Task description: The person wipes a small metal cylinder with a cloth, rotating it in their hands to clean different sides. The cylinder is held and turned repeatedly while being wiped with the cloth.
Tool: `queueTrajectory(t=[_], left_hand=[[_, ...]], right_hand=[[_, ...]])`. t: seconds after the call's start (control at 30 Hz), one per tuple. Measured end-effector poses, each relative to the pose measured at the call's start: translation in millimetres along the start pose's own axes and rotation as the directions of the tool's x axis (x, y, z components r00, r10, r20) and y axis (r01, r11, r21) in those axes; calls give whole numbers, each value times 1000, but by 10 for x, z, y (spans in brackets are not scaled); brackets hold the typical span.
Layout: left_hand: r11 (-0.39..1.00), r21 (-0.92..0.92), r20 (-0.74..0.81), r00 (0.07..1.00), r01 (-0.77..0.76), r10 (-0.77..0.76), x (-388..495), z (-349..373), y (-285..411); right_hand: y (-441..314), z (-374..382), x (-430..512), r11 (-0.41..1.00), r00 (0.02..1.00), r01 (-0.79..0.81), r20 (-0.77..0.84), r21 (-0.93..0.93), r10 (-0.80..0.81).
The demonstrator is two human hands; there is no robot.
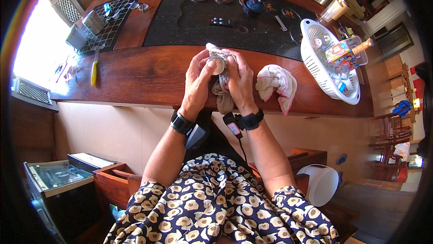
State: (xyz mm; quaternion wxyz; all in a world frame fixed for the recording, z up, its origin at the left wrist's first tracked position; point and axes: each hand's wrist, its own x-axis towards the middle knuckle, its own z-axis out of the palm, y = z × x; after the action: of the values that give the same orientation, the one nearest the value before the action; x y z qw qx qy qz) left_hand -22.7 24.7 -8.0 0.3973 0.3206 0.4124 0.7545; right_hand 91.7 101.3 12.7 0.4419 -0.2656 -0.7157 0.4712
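My left hand (197, 85) grips a small clear glass vessel (218, 66), its round end facing up towards me. A greyish-white cloth (222, 98) is bunched against the vessel, and my right hand (241, 83) holds it there. Part of the cloth pokes out above my fingers, and the rest hangs down between my wrists onto the table edge. To the right of my right hand, a white cloth with pink edging (277, 86) lies crumpled on the wooden table (145, 74). My fingers hide much of the vessel.
A white slotted plastic basket (306, 52) at the right holds a colourful tin (341, 56) and clear containers. Far left lies a yellow-handled knife (94, 73). On the dark stone inlay are a remote control (221, 22) and a blue lidded pot (254, 7). Eyeglasses (138, 6) rest behind.
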Motion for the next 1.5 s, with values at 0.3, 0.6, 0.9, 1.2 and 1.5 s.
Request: queueTrajectory(t=[0.3, 0.6, 0.9, 1.2, 1.5], left_hand=[[1000, -4, -20, 1000, 1, -2, -2, 21, -10], [999, 41, 2, 1000, -24, 24, -8, 24, 7], [1000, 23, -2, 1000, -14, 14, -1, 31, -4], [999, 43, -4, 1000, -11, 11, -2, 16, -1], [999, 45, 24, 1000, -12, 11, -5, 11, 10]], right_hand=[[-27, -27, -34, 983, 994, 106, -3, 149, -107], [29, -5, -5, 997, 1000, -12, -6, 71, 13], [13, -20, -20, 991, 997, 77, -19, 112, -76], [30, -35, -18, 983, 998, 63, -11, 174, -62], [-22, -35, -27, 997, 1000, 25, -19, 76, -24]])
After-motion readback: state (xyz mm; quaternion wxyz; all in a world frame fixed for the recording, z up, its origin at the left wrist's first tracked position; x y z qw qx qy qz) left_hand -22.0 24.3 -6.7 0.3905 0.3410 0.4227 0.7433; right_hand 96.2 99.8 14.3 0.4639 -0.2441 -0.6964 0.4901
